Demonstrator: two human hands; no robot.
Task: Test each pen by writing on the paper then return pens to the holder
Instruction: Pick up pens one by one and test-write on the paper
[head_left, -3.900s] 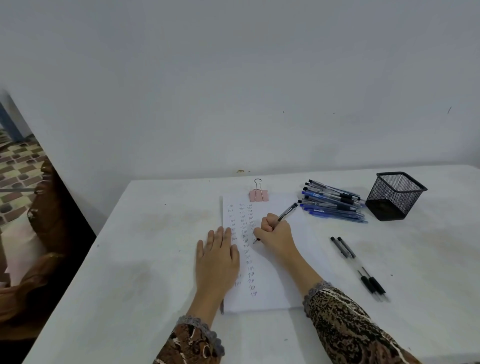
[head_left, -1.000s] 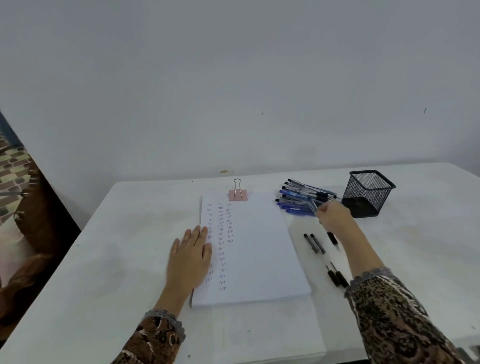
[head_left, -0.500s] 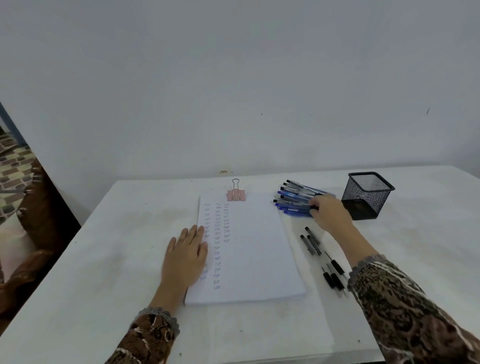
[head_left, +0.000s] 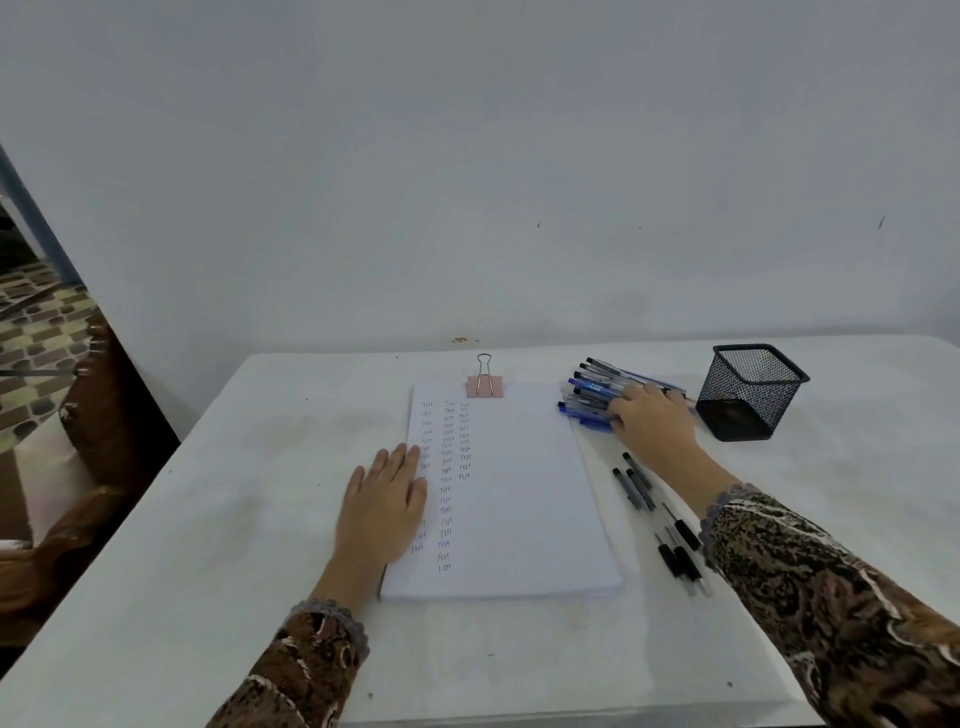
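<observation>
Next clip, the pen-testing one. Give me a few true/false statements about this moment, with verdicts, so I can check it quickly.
1. The left hand lies flat on the left edge of the white paper stack. True.
2. The right hand is writing on the paper with a pen. False: it rests on the pile of blue and black pens, beyond the paper's upper right corner.
3. The pink binder clip sits at the top edge of the paper. True.
4. The black wire-mesh holder lies on its side, stuffed with pens. False: it stands upright, and no pens stick out of it.
5. The loose black pens lie left of the paper. False: they lie to its right.
</observation>
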